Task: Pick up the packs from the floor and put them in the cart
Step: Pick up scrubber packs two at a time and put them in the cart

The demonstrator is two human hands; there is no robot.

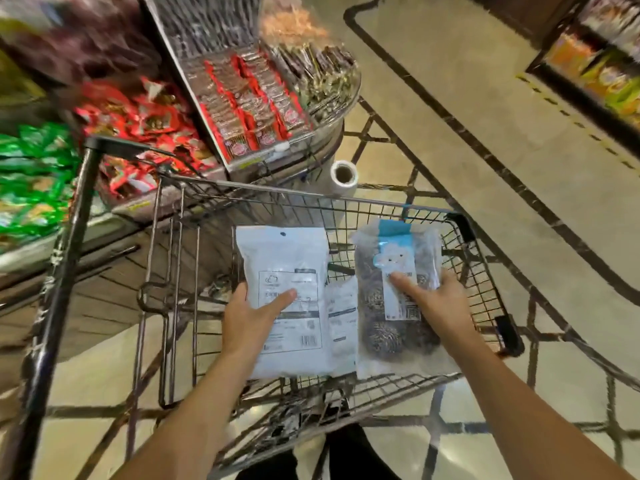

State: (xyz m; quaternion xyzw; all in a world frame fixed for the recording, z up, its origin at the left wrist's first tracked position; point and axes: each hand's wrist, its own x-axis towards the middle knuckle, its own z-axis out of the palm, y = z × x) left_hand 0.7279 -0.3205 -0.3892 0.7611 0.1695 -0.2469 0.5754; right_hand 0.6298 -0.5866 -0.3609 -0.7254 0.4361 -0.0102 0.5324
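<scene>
Over the cart (pixel 464 258), the left hand (pixel 252 317) grips a white pack (pixel 284 271) at nine o'clock, the right hand (pixel 436 303) a dark pack (pixel 391 337) at three; another pack (pixel 343 306) already lies between them; both seem near release.

both my forearms reach forward and down. my left hand (pixel 250 317) grips with thumb laid on top; my right hand (pixel 438 299) does likewise, thumb pointing left.
</scene>
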